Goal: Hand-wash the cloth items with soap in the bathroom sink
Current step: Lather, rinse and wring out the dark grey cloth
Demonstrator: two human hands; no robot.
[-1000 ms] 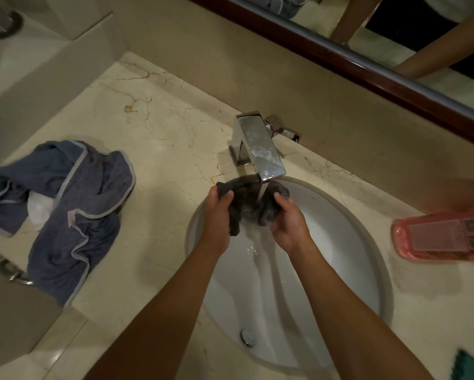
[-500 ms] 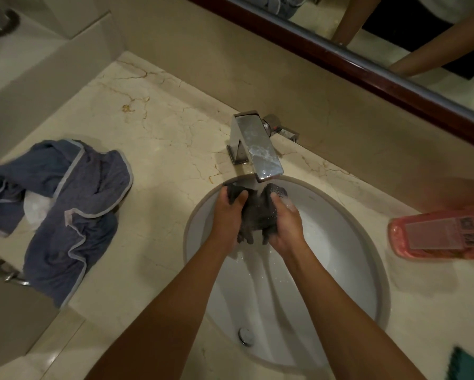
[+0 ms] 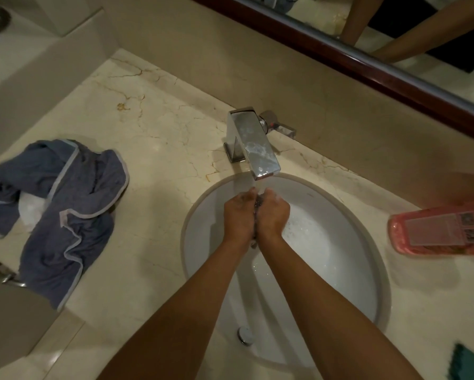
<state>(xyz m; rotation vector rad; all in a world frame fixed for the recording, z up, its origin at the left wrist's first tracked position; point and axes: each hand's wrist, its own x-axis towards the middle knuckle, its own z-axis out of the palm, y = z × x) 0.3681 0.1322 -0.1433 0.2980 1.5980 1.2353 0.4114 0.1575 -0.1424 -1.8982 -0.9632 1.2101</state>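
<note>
My left hand point(image 3: 238, 212) and my right hand point(image 3: 273, 212) are pressed together over the white oval sink point(image 3: 348, 272), just below the chrome tap point(image 3: 253, 144). Between the palms they squeeze a small dark cloth point(image 3: 258, 205); only a thin dark strip of it shows, the rest is hidden by the hands. Water runs from the spout onto the fingertips. Foamy water lies in the basin to the right of my hands. A pink soap bottle point(image 3: 444, 229) lies on its side on the counter at the right.
A blue-grey garment with pale trim point(image 3: 66, 212) lies crumpled on the marble counter point(image 3: 162, 138) at the left. A teal cloth corner point(image 3: 471, 363) shows at bottom right. The drain plug point(image 3: 244, 335) sits at the sink's near side. A mirror runs along the back wall.
My hands have closed together around the dark cloth, which earlier hung spread between them under the spout. It is now bunched and almost hidden. More foam shows in the basin.
</note>
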